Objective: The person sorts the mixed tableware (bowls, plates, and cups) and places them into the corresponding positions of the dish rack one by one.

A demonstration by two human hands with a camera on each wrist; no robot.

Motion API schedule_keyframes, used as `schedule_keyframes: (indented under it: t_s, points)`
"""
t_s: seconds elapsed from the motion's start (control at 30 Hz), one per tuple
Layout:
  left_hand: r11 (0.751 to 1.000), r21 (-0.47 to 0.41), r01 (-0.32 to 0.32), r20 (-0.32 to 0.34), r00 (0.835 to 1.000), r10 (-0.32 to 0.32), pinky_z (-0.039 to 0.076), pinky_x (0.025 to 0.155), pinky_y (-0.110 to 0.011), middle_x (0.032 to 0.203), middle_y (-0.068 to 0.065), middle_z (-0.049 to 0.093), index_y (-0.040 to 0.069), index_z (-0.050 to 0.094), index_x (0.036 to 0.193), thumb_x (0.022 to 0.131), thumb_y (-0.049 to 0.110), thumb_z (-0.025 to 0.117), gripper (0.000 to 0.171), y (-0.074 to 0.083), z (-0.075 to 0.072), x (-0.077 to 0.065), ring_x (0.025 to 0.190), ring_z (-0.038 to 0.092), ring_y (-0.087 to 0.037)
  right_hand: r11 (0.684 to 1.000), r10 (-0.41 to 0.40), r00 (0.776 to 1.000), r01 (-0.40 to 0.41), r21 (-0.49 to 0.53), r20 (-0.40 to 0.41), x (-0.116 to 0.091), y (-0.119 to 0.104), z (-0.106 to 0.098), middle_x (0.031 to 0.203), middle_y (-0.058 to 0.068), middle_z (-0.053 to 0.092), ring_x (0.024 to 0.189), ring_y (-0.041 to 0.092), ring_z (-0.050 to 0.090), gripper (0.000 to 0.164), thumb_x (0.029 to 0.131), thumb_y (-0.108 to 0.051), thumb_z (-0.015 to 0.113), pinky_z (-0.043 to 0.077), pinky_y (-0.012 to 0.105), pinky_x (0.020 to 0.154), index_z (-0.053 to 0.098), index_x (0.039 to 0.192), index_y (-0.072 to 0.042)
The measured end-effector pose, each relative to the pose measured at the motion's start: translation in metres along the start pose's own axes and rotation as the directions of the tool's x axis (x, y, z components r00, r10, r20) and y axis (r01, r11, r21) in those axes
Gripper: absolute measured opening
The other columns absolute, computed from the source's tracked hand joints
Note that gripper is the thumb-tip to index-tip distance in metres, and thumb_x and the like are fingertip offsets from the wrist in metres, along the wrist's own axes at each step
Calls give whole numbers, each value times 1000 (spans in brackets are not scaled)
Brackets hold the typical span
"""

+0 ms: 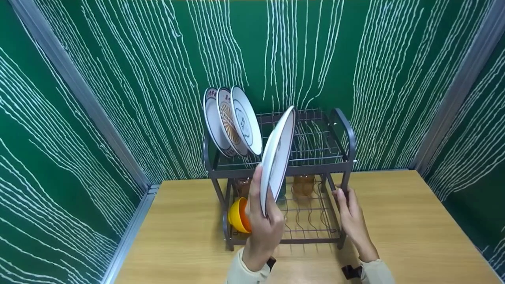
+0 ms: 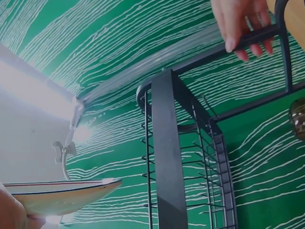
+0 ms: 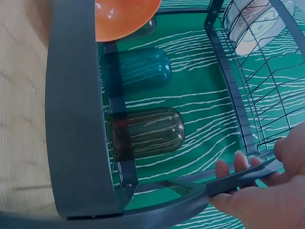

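My left hand [image 1: 265, 227] pinches a white plate with a dark rim [image 1: 272, 165] by its lower edge. The plate is tilted nearly on edge, in front of the upper tier of a dark metal dish rack [image 1: 252, 172]. In the left wrist view, the plate [image 2: 62, 200] appears apart from the rack's front bar [image 2: 167, 157]. My right hand [image 1: 355, 217] grips the rack's right-hand post, its fingers curled round the bar in the right wrist view. Three decorated plates [image 1: 246, 120] stand side by side at the left of the upper tier.
On the lower tier, a yellow bowl with an orange inside [image 1: 236, 216] sits tilted at the left. A teal glass [image 3: 143, 69] and a brownish glass [image 3: 155, 133] stand behind it, towards the back. The rack rests on a wooden table [image 1: 177, 232] before green, white-streaked walls [image 1: 252, 47].
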State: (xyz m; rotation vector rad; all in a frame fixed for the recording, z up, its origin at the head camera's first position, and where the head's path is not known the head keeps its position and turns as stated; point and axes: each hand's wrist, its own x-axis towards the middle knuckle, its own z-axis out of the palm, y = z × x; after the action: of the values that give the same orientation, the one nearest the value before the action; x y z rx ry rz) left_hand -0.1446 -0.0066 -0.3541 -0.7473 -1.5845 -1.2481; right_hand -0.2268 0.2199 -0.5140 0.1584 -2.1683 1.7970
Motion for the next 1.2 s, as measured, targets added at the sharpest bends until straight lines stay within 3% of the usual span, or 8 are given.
schedule_keyframes:
  t_s: [0.13,0.3,0.4,0.77,0.87,0.93,1.1,1.2]
  points:
    - [1000,20,-5,-19,1000,6,46,93,-43,145,-16,39,12,25,149,80,-29,44,83,-4,1,9,124,47,-36,1000,-1,1000,0,-20,-2,4,5,1,119,15,52,120,29,47,43,103,-37,32,38,48,101,38,127,-3]
    - [999,32,-20,-56,998,21,47,93,-43,143,-17,41,17,26,149,81,-27,45,83,-9,2,20,125,48,-35,999,-18,1000,17,-30,-10,8,4,4,102,16,52,96,26,50,33,105,-29,31,39,30,78,40,116,0]
    - [1000,19,-16,-84,996,18,46,93,-43,142,-17,41,19,27,149,82,-27,45,83,-11,3,26,125,47,-34,999,-46,999,45,-20,-11,7,-4,5,94,16,49,85,29,46,28,105,-23,31,37,27,68,40,115,2]
    - [1000,-12,15,-136,991,-16,44,97,-43,146,-16,38,20,28,149,86,-24,42,78,-18,5,46,129,44,-32,996,-64,997,61,-66,-40,2,-11,7,87,17,42,75,18,43,30,105,-21,32,36,27,60,37,123,1]
    - [1000,-20,9,-156,988,-12,41,100,-44,147,-16,36,20,29,149,87,-23,40,76,-22,5,53,130,41,-32,996,-59,998,56,-68,-34,3,-12,8,88,19,41,78,22,44,35,105,-23,31,37,30,62,34,134,-3]
    - [1000,-22,0,-168,986,-3,40,101,-44,147,-17,35,19,30,149,88,-22,39,74,-25,6,58,131,40,-32,995,-59,998,57,-85,-27,3,-13,9,101,22,46,92,25,49,41,105,-23,30,45,33,75,28,142,-6]
    - [1000,12,-17,-190,982,19,40,101,-43,147,-17,37,15,31,148,91,-18,39,66,-34,8,66,132,40,-31,995,-69,997,66,-77,-36,1,-14,11,127,24,43,116,28,43,46,105,-21,31,36,46,96,23,147,-6]
    - [1000,21,-14,-191,981,17,40,101,-43,147,-16,36,13,31,148,93,-14,39,61,-39,10,71,131,41,-30,996,-67,997,65,-54,-35,1,-12,11,134,23,41,120,29,40,46,105,-21,32,33,49,100,23,148,-6]
